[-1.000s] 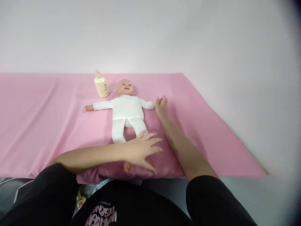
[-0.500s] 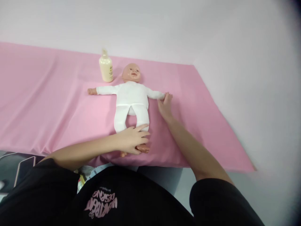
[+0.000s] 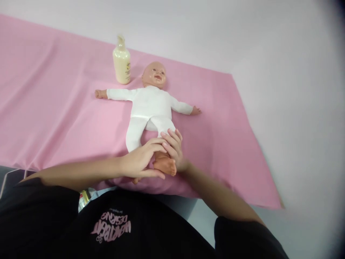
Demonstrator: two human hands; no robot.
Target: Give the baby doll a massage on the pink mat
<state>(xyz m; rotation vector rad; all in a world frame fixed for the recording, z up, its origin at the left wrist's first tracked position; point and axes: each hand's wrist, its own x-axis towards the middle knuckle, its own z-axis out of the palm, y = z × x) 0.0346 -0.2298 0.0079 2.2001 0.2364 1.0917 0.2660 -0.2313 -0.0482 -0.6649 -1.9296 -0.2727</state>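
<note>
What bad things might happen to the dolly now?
1. Both hands, the left hand and right hand, grip one leg of the doll near the bare foot; a hard pull might drag it off the near edge of the pink sheet.
2. The bottle stands upright by the doll's head; a sliding doll might tip it.

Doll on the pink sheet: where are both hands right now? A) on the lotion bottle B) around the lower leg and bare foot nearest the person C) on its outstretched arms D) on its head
B: the left hand and right hand close around one lower leg and foot of the doll; the bottle stands untouched beside its head.
</note>
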